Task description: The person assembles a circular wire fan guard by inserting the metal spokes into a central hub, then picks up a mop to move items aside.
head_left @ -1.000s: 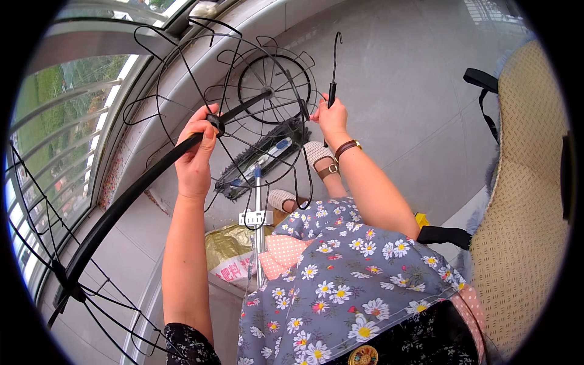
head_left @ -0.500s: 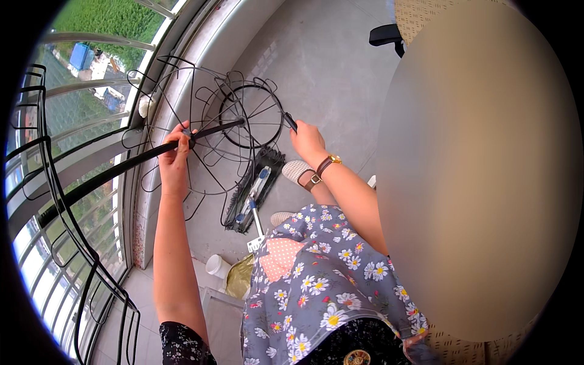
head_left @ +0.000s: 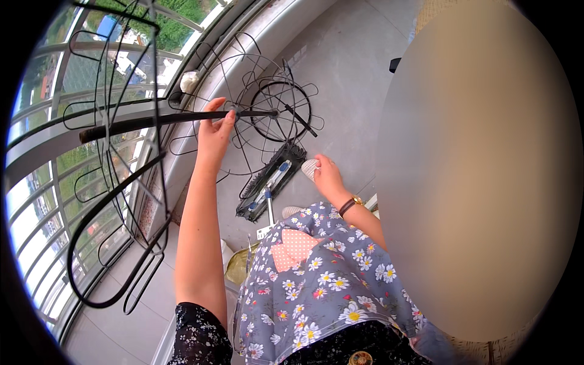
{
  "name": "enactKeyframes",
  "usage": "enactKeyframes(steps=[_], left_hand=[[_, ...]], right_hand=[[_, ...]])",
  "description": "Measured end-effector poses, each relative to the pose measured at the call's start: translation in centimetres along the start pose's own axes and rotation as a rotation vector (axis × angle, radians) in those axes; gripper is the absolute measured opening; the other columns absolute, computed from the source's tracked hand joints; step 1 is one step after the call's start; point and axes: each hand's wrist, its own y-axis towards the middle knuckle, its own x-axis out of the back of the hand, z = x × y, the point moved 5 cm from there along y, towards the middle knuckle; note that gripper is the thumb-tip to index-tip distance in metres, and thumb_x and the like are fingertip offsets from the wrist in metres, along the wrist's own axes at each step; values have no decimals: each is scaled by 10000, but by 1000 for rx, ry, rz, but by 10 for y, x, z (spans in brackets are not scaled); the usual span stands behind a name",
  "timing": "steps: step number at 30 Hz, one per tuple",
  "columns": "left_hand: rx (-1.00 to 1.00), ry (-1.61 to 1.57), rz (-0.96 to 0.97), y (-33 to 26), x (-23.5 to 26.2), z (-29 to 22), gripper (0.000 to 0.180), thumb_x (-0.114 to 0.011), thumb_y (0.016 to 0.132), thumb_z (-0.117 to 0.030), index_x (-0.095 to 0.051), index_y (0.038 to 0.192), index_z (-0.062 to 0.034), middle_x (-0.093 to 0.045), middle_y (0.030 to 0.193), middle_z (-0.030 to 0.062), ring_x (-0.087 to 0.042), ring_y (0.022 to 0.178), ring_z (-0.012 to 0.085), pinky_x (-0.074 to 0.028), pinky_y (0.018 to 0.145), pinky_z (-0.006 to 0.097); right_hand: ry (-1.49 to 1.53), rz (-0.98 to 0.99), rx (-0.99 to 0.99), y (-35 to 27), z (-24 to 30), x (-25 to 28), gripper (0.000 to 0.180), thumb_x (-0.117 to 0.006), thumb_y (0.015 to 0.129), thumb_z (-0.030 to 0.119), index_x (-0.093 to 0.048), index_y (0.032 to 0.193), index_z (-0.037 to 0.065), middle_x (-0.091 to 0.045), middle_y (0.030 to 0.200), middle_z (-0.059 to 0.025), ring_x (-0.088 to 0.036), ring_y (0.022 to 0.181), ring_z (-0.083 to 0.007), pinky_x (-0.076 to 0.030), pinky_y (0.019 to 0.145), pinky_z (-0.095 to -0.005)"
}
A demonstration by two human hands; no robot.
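Observation:
A black wire rack [head_left: 237, 146] leans in front of me, with looped tiers along a central black pole [head_left: 176, 117]. My left hand [head_left: 213, 131] pinches the pole near the middle hub, thumb and fingers closed about it. The nearest tier [head_left: 100, 201] looms large at the left. At the far end, a ring base [head_left: 309, 106] has a short black bar [head_left: 300, 120] lying across its edge. My right hand [head_left: 330, 181] is apart from the rack, above my shoe, its fingers loosely bent and slightly apart, with nothing visible in them.
Barred windows [head_left: 48, 201] and a ledge [head_left: 280, 27] run along the left, with a white lump [head_left: 190, 82] on it. A broom head [head_left: 271, 182] rests on the grey tiled floor [head_left: 359, 73]. An olive bag [head_left: 240, 264] stands beside my apron [head_left: 334, 274].
My right hand has let go of the black bar and drawn back toward me. The rack has tilted, and its near tier has swung further into view at the left.

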Motion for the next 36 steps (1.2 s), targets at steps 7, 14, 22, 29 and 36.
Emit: enactKeyframes(steps=[7,14,22,29,36], left_hand=[[-105,100,-27,-2,2,26,403,-614,786,-142,-488,1168,-113,-493,1138,74,-493,1015,188,-423,836,325],[-177,155,-129,-38,-8,25,519,-603,767,-112,-413,1249,-111,-460,1213,117,-442,1112,244,-374,910,348],[-177,-125,-400,-158,4,63,294,-506,811,17,-495,1102,-23,-489,1118,74,-492,1033,166,-390,897,287],[244,99,-513,-284,9,201,244,-541,757,-15,-569,997,-51,-544,1025,119,-531,923,277,-445,817,333],[1129,378,-113,-423,-50,307,510,-614,719,-303,-472,1184,-148,-499,1150,121,-457,1088,305,-359,922,429]], right_hand=[[230,-55,-97,-1,19,39,319,-539,748,27,-509,1065,31,-588,883,-104,-590,672,-202,-473,611,-310],[645,-17,-115,39,84,66,335,-523,834,112,-481,1161,54,-551,969,-28,-551,763,-100,-446,652,-251],[739,39,-155,39,96,75,569,-540,816,208,-290,1321,128,-461,1124,-44,-506,957,-176,-421,785,-320],[840,274,-303,44,83,92,414,-527,819,134,-408,1213,92,-543,1038,-55,-536,960,-192,-435,816,-350],[896,281,-322,48,77,123,372,-494,826,108,-444,1194,93,-518,1098,-82,-496,1045,-246,-416,880,-391]])
